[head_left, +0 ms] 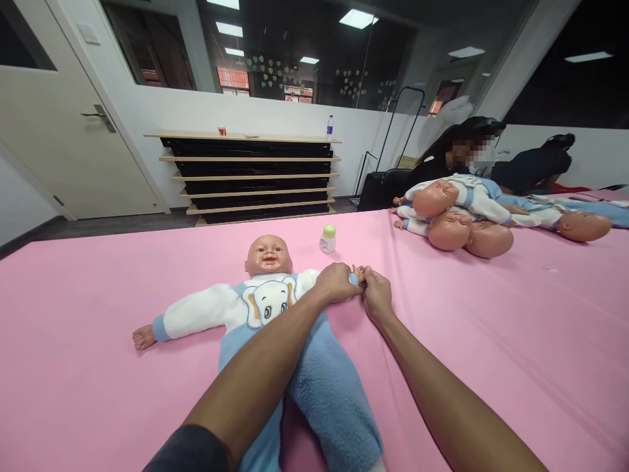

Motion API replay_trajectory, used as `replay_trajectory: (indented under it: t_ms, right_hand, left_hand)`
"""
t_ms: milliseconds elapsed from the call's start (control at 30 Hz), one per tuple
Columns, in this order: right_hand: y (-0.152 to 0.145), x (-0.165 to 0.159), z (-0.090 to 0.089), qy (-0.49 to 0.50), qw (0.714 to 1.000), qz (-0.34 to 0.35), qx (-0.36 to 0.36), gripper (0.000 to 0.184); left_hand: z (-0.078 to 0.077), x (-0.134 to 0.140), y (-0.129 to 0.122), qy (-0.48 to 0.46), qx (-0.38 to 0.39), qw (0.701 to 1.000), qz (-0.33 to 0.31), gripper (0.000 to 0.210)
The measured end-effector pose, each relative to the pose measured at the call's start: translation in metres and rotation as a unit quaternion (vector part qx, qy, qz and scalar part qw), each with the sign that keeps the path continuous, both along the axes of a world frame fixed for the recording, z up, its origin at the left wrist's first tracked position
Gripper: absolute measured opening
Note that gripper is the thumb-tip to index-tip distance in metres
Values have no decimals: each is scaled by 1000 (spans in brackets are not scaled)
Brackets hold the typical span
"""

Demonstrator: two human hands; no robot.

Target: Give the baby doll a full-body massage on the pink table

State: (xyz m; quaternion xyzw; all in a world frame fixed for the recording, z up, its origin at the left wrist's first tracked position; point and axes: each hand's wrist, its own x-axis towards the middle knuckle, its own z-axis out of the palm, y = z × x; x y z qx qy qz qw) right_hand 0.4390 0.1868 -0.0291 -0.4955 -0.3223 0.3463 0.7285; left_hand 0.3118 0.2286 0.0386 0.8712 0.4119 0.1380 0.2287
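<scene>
On its back on the pink-covered table (93, 288) lies a baby doll (268, 255) in a white and blue outfit with an elephant on the chest. My left hand (338, 282) reaches across the doll and is closed around its sleeved forearm, close to the blue cuff (354, 279). With pinched fingers my right hand (378, 294) holds the doll's small hand (359, 271), just beyond the cuff. The doll's other arm (196, 313) stretches out flat to the left. Beyond my hands stands a small white bottle with a green cap (328, 239).
Several more dolls (449, 226) are piled at the table's right rear. Two people (455, 151) are behind that pile. Against the far wall, a stack of folded tables (250, 157) carries a water bottle (329, 126) and a red cup (222, 131). A door (73, 124) is at the left.
</scene>
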Motion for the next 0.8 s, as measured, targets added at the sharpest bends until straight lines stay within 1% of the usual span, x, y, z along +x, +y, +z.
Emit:
replay_trajectory:
  t_ms: [100, 233, 300, 400, 500, 600, 700, 800]
  right_hand:
    - [1, 2, -2, 6, 1000, 27, -6, 32]
    - [5, 4, -6, 6, 1000, -4, -24, 36]
    - [4, 3, -5, 10, 1000, -10, -24, 38]
    - [1, 0, 1, 27, 1000, 1, -16, 41]
    - [-1, -1, 2, 17, 1000, 1, -22, 37]
    - [1, 1, -3, 6, 999, -30, -39, 32]
    - [4, 3, -8, 9, 998, -46, -43, 39]
    - [3, 1, -5, 8, 999, -42, -32, 42]
  left_hand:
    - [-2, 1, 1, -6, 10, 1000, 1, 30]
    - [-2, 1, 1, -1, 12, 1000, 0, 28]
    - [1, 1, -1, 4, 6, 1000, 6, 28]
    - [6, 0, -3, 11, -5, 1000, 18, 29]
    - [7, 0, -3, 10, -5, 1000, 27, 30]
    - [5, 0, -2, 10, 9, 1000, 18, 32]
    - [1, 1, 0, 2, 26, 1000, 4, 32]
    - [-3, 1, 2, -7, 30, 1000, 2, 31]
